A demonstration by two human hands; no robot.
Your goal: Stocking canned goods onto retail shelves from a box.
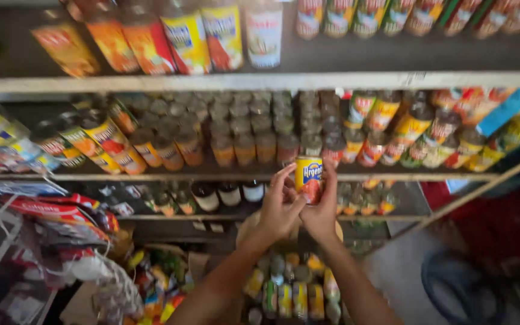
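Note:
Both my hands hold one small can (309,178) with a yellow and red label, upright, in front of the middle shelf (151,177). My left hand (278,207) grips its left side with fingers curled over the top edge. My right hand (322,210) cups its right side and bottom. The can sits level with the front row of orange and red labelled cans (245,148) on that shelf. Below my forearms lies a batch of several more cans (293,289) with green and yellow labels.
The top shelf (260,80) carries bottles and cans with yellow and red labels. Dark bottles (230,194) stand on a lower shelf. Hanging packets and sachets (61,216) crowd the left side. A blue round object (458,283) sits on the floor at the right.

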